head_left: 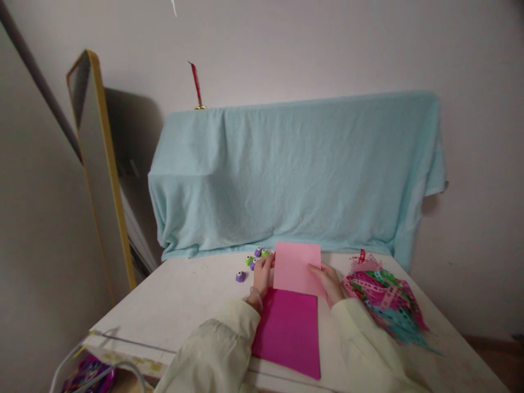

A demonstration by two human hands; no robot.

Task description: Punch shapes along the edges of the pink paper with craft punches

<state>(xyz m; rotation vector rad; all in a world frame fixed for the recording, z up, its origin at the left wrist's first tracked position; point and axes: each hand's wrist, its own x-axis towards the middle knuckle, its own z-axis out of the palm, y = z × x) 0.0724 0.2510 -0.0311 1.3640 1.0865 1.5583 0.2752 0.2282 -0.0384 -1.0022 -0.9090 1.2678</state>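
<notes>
Between my two hands is a light pink sheet of paper (297, 267), tilted up toward me above the table. My left hand (262, 274) grips its left edge, with the fingertips partly hidden behind it. On the right edge, my right hand (329, 281) pinches the sheet, fingers lying on its front. Just below, a magenta sheet of paper (289, 333) lies flat on the table, its top edge close under the pink one. Left of my left hand sit several small purple and green toys with bulging eyes, one purple toy (240, 277) apart from the others.
A tangled pile of colourful perforated strips (387, 297) lies on the white table (184, 305) at the right. Behind the table hangs a light blue cloth (295, 174). A wood-framed mirror (107, 142) leans at the left, and a purple item (88, 376) sits below the table's front-left edge.
</notes>
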